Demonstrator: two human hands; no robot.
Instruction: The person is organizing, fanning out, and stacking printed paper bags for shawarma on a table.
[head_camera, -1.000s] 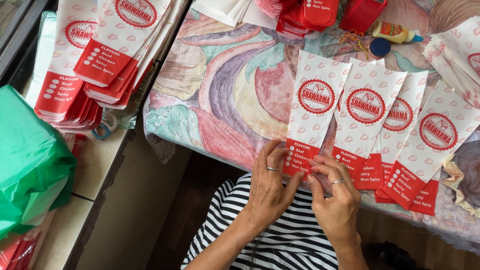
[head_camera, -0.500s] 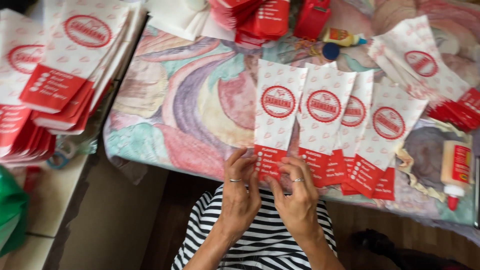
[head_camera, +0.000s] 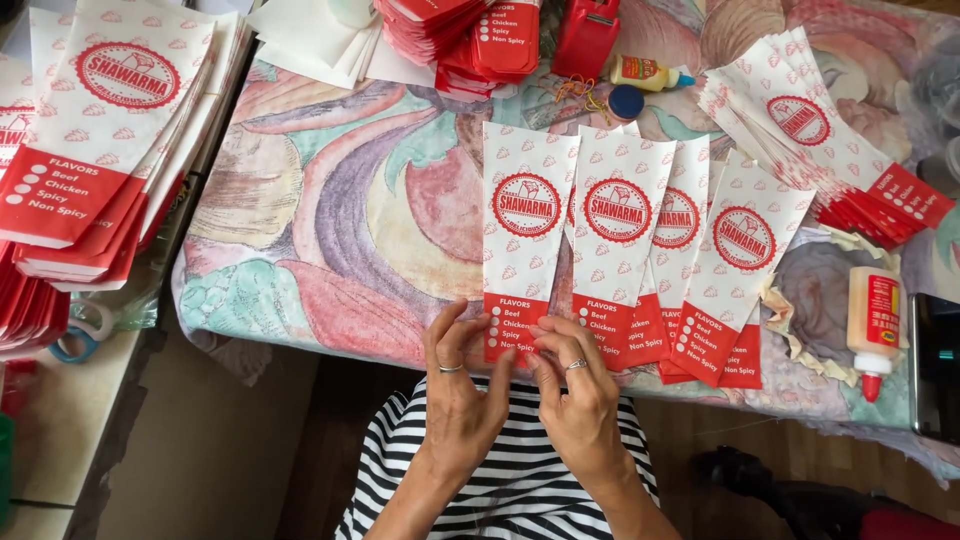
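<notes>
Several white-and-red paper food sleeves lie fanned out in a row on the patterned tablecloth. My left hand and my right hand both pinch the red bottom edge of the leftmost sleeve at the table's near edge, fingers touching the paper. Each hand wears a ring. A striped shirt shows below my arms.
A glue bottle lies at the right, another glue bottle and a blue cap at the back. Stacks of the same sleeves sit at the left, back middle and right. A red box stands behind.
The camera view shifted left and came closer. My hands stay on the leftmost sleeve's bottom edge, fingers working slightly along it.
</notes>
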